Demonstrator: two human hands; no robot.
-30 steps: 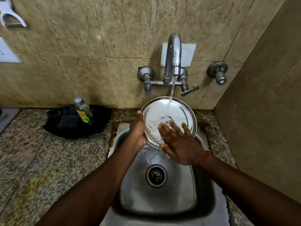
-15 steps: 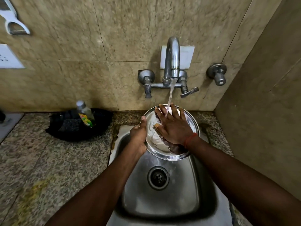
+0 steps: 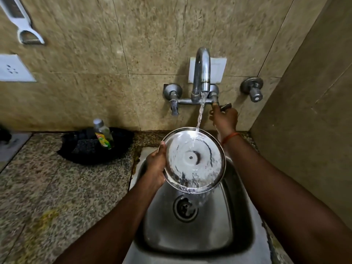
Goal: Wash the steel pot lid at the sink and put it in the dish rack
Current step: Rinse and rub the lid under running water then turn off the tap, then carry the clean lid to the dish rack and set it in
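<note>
Two hands busy at the sink (image 3: 190, 235). Left hand (image 3: 155, 166) gripping the lid (image 3: 194, 159) by its left rim, thumb hooked over the front edge, the other fingers hidden behind the steel. Lid held over the far half of the sink, tilted, its face with the small round centre piece turned towards the camera, upper edge below the tap (image 3: 202, 73). Water (image 3: 200, 115) running from the spout onto the upper right of the lid, sheeting across the face and spilling off the near low edge towards the drain (image 3: 185, 208).

Right hand (image 3: 224, 119) raised to the tap's right lever (image 3: 225, 106), fingers curled round it, lever tip poking out above the knuckles. Red thread (image 3: 229, 138) round the right wrist, just beside the lid's far right rim.

Left handle (image 3: 174, 103) of the tap hanging down, nothing on it. Separate valve (image 3: 252, 88) on the wall, right of the tap.

On the counter (image 3: 57, 187), left of the sink and against the wall, a black tray (image 3: 85, 151) with a bottle (image 3: 102, 134) standing in it, silver cap, yellow-green label. Far left on the wall, a white socket (image 3: 11, 68).
</note>
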